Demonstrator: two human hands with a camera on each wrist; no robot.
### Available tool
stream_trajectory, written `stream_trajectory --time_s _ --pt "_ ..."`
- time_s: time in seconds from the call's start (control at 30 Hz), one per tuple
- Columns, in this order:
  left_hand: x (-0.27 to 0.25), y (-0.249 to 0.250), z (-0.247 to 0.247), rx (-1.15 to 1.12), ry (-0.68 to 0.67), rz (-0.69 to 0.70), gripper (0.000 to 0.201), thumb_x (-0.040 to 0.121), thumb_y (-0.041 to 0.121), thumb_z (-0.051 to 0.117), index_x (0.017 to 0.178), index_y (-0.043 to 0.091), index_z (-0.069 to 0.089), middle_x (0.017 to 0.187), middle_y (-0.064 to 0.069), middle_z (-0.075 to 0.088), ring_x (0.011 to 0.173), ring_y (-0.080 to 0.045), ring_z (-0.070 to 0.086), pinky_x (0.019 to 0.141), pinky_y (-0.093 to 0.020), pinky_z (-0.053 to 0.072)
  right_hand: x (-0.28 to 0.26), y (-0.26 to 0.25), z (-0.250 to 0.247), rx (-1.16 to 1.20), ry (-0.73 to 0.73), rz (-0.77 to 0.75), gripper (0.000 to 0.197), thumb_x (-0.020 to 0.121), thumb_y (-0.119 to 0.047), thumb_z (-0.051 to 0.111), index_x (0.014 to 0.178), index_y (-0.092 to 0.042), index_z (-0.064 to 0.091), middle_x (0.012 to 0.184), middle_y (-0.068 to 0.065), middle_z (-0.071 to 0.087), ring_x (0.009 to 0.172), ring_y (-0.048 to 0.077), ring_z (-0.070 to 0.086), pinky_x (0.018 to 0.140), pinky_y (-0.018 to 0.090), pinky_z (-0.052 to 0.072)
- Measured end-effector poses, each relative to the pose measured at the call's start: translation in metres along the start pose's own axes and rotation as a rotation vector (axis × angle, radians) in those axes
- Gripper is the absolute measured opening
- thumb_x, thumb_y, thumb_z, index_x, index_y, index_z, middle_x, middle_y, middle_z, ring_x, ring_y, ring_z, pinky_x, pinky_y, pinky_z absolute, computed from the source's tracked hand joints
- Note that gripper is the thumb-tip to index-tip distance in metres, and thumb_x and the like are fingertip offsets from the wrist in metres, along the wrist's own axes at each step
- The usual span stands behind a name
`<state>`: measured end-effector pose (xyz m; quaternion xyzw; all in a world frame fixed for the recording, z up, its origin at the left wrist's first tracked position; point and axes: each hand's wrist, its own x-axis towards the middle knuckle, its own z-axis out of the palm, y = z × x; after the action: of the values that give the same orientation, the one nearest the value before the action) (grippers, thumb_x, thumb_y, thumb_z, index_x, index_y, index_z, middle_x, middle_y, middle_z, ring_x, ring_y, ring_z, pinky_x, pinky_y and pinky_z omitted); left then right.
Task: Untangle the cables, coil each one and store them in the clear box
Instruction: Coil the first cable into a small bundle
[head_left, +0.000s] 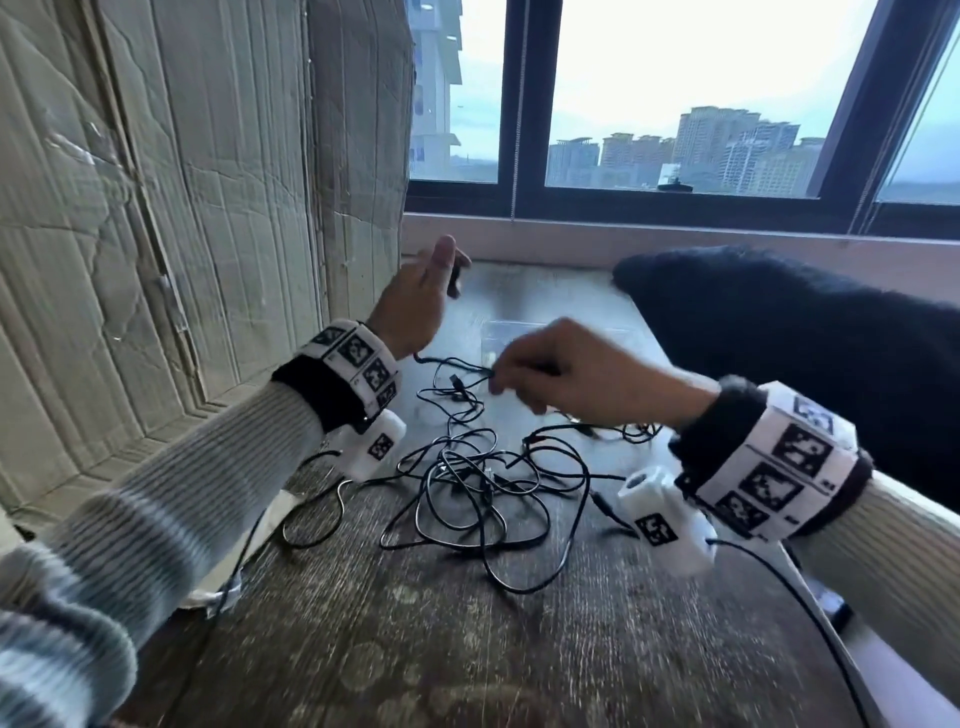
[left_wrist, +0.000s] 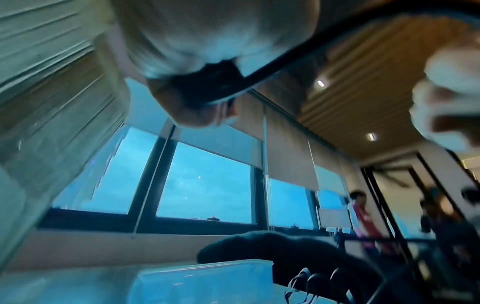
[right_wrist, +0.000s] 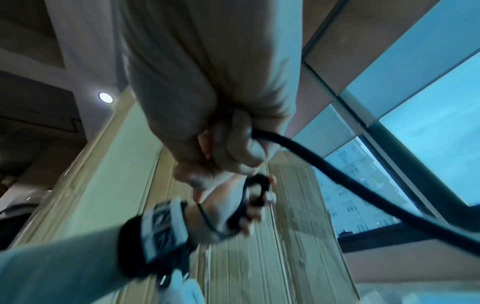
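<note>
Looking from the head view: cardboard wall (head_left: 182, 218) left, window (head_left: 675, 93) behind, dark fuzzy garment (head_left: 810, 353) right on the wooden counter (head_left: 467, 649). Clear box (head_left: 511, 332) sits at the far end, partly behind the right hand (head_left: 576, 374); contents can't be told. Tangled cables (head_left: 483, 483) lie mid-counter, below both hands. Right hand grip pinches a black cable strand above the tangle. Left hand (head_left: 415, 306) raised near the cardboard, fingers curled on a small dark coil.

Left wrist view: blurred; left hand (left_wrist: 197, 86) grips a black cable, clear box (left_wrist: 207, 275) below, garment (left_wrist: 285, 253) just beside it.

Right wrist view: right hand (right_wrist: 228, 148) clamped on a thick-looking black cable (right_wrist: 350, 185); left hand (right_wrist: 233, 205) beyond holds a small coil (right_wrist: 255, 187).
</note>
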<state>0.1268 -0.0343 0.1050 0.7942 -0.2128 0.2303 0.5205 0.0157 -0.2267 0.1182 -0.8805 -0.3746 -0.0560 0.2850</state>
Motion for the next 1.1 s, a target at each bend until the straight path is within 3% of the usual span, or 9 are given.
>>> stream_trajectory --time_s 0.07,0.17,0.23,0.3,0.4,0.63,0.87,0.97,1.1 --pt "-0.010 0.002 0.000 0.075 -0.147 0.034 0.067 0.100 0.047 0.003 0.098 0.018 0.063 0.074 -0.001 0.060 0.060 -0.016 0.054 0.055 -0.028 0.044 0.006 -0.002 -0.021 -0.098 0.150 -0.011 0.017 0.094 -0.018 0.057 0.092 -0.012 0.073 0.059 -0.009 0.060 0.041 -0.004 0.050 0.049 0.005 0.037" --pt "-0.024 0.011 0.002 -0.077 -0.360 -0.060 0.085 0.077 0.075 0.004 0.091 0.020 0.067 0.071 -0.004 0.062 0.047 -0.003 0.049 0.041 -0.016 0.038 0.016 0.011 -0.044 -0.163 0.307 -0.005 0.017 0.092 -0.021 0.060 0.088 -0.016 0.076 0.062 -0.011 0.064 0.041 0.000 0.051 0.048 0.006 0.037" --pt "-0.029 0.019 0.002 -0.093 -0.529 -0.041 0.081 0.071 0.085 0.029 0.092 0.018 0.070 0.071 0.000 0.064 0.046 -0.002 0.049 0.039 -0.015 0.037 0.021 0.024 -0.049 -0.160 0.368 0.010 0.018 0.091 -0.023 0.061 0.086 -0.018 0.077 0.063 -0.013 0.066 0.050 0.006 0.057 0.057 0.017 0.046" --pt "-0.031 0.024 0.002 0.008 -0.605 0.057 0.054 0.080 0.057 0.063 0.098 0.006 0.070 0.069 0.010 0.066 0.048 0.000 0.052 0.042 -0.013 0.038 0.025 0.038 -0.050 -0.124 0.431 0.026 0.018 0.091 -0.025 0.062 0.082 -0.019 0.077 0.063 -0.012 0.067 0.056 0.009 0.058 0.063 0.023 0.046" --pt "-0.032 0.033 0.006 -0.105 -0.550 0.007 0.022 0.093 0.017 0.060 0.103 -0.001 0.067 0.073 0.005 0.069 0.052 -0.007 0.056 0.044 -0.017 0.042 0.025 0.055 -0.042 -0.005 0.536 0.074 0.021 0.088 -0.034 0.063 0.077 -0.021 0.075 0.061 -0.008 0.065 0.049 0.002 0.048 0.056 0.019 0.040" --pt "-0.019 0.045 0.015 -0.707 -0.094 -0.367 0.031 0.102 0.030 0.040 0.095 0.006 0.058 0.094 -0.011 0.066 0.065 -0.017 0.061 0.045 -0.023 0.046 0.017 0.064 0.002 0.091 0.437 0.249 0.028 0.101 -0.015 0.042 0.118 -0.010 0.064 0.068 0.000 0.058 0.038 -0.002 0.045 0.040 0.009 0.031" --pt "-0.008 0.041 0.025 -0.811 -0.079 -0.549 0.041 0.102 0.034 0.037 0.106 -0.003 0.054 0.106 -0.022 0.061 0.070 -0.017 0.058 0.058 -0.026 0.049 0.024 0.056 0.022 0.092 0.265 0.223 0.038 0.102 -0.010 0.035 0.136 -0.014 0.049 0.071 -0.003 0.060 0.043 -0.005 0.044 0.047 0.010 0.034" --pt "-0.006 0.044 0.029 -0.871 -0.103 -0.576 0.043 0.101 0.039 0.036 0.111 0.002 0.056 0.102 -0.011 0.070 0.075 -0.015 0.066 0.064 -0.025 0.049 0.029 0.048 0.026 -0.045 0.187 0.218 0.051 0.099 -0.004 0.032 0.147 -0.018 0.034 0.080 -0.002 0.065 0.053 -0.002 0.048 0.058 0.017 0.042" --pt "-0.003 0.043 0.032 -0.967 -0.021 -0.579 0.036 0.100 0.037 0.041 0.109 0.006 0.058 0.093 -0.004 0.067 0.081 -0.014 0.065 0.073 -0.027 0.049 0.032 0.049 0.025 -0.059 0.147 0.277 0.044 0.099 -0.001 0.029 0.142 -0.001 0.039 0.071 -0.006 0.060 0.053 0.001 0.044 0.051 0.014 0.038"
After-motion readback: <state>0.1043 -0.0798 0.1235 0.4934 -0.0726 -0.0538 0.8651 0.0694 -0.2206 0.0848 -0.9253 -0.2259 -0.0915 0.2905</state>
